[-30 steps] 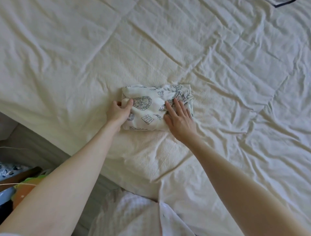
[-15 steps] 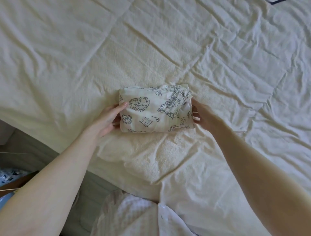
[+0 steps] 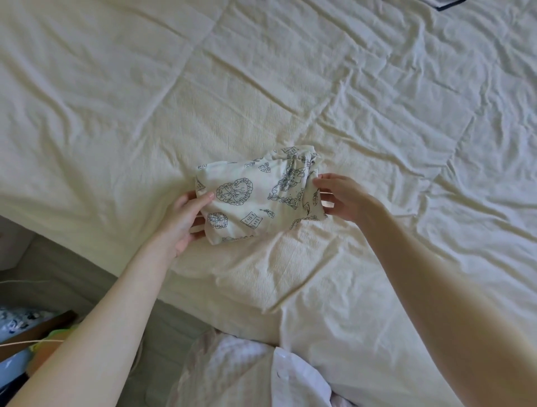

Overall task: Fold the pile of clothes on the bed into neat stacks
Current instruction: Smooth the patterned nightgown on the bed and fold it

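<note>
A folded white garment (image 3: 258,197) printed with dark hearts and small drawings is lifted a little off the cream bedspread (image 3: 261,72), its right end tilted up. My left hand (image 3: 186,216) grips its left edge, thumb on top and fingers underneath. My right hand (image 3: 341,197) holds the right edge, with the thumb at the bunched end and the fingers below it.
The bed's near edge runs from the left down to the bottom middle, with grey floor (image 3: 72,279) beyond. A corner of a dark-trimmed white item (image 3: 444,3) shows at the top right. Coloured objects (image 3: 26,334) lie on the floor at the lower left.
Both hands went from pressing on top of the folded garment to gripping its two ends. The garment has come up off the bedspread and tilted.
</note>
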`<action>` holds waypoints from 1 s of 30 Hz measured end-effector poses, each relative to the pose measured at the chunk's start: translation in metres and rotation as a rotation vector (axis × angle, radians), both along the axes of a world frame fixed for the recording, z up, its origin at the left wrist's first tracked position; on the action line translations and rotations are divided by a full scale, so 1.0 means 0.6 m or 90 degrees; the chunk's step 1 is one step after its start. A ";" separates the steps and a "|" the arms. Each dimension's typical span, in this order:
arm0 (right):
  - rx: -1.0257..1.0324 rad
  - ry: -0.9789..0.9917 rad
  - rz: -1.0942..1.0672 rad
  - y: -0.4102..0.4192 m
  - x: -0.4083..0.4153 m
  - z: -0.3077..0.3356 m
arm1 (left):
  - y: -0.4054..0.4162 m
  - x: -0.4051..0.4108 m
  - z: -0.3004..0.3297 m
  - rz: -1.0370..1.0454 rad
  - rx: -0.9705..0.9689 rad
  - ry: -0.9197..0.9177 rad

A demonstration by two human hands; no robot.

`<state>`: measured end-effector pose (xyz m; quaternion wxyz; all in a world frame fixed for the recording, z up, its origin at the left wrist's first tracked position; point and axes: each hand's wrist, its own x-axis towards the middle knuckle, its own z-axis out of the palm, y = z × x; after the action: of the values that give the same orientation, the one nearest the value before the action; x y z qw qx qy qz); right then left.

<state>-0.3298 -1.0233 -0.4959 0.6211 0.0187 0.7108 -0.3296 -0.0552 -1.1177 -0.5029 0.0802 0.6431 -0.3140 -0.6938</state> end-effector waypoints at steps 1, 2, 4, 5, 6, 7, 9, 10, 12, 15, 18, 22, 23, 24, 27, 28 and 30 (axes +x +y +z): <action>-0.008 0.002 -0.009 0.010 0.004 0.003 | 0.008 0.003 0.005 0.009 -0.003 -0.004; -0.013 0.001 -0.016 0.019 0.007 0.006 | 0.016 0.006 0.010 0.018 -0.002 -0.007; -0.024 -0.009 -0.033 0.053 0.015 0.021 | 0.039 0.011 0.029 0.018 0.004 -0.009; -0.028 -0.014 -0.044 0.075 0.019 0.031 | 0.053 0.011 0.041 0.012 0.010 -0.009; -0.029 -0.019 -0.058 0.097 0.022 0.042 | 0.068 0.011 0.054 0.003 0.014 -0.010; -0.028 -0.021 -0.075 0.123 0.026 0.053 | 0.085 0.010 0.067 -0.007 0.017 -0.011; -0.027 -0.027 -0.117 0.176 0.030 0.076 | 0.121 0.004 0.094 -0.030 0.022 -0.006; -0.028 -0.034 -0.141 0.203 0.031 0.087 | 0.138 0.000 0.107 -0.041 0.023 -0.004; -0.030 -0.044 -0.183 0.259 0.030 0.111 | 0.175 -0.014 0.131 -0.062 0.016 -0.003; -0.039 -0.039 -0.222 0.346 0.019 0.150 | 0.234 -0.047 0.166 -0.092 -0.001 -0.001; -0.056 -0.023 -0.249 0.436 0.000 0.191 | 0.305 -0.086 0.202 -0.129 -0.027 0.012; -0.100 0.016 -0.293 0.568 -0.039 0.253 | 0.416 -0.150 0.255 -0.168 -0.060 0.043; -0.107 0.030 -0.303 0.604 -0.047 0.270 | 0.446 -0.165 0.268 -0.177 -0.066 0.046; -0.112 0.043 -0.314 0.640 -0.055 0.287 | 0.477 -0.181 0.282 -0.188 -0.070 0.053; -0.125 0.069 -0.354 0.748 -0.077 0.333 | 0.568 -0.222 0.319 -0.231 -0.076 0.079; -0.123 0.077 -0.367 0.784 -0.083 0.346 | 0.597 -0.233 0.328 -0.249 -0.074 0.085; -0.123 0.087 -0.391 0.849 -0.092 0.366 | 0.646 -0.257 0.345 -0.286 -0.067 0.098</action>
<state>-0.3850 -0.5139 -0.2765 0.4424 0.1511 0.6776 -0.5678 -0.2093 -0.7301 -0.2958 -0.0193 0.4972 -0.4778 -0.7239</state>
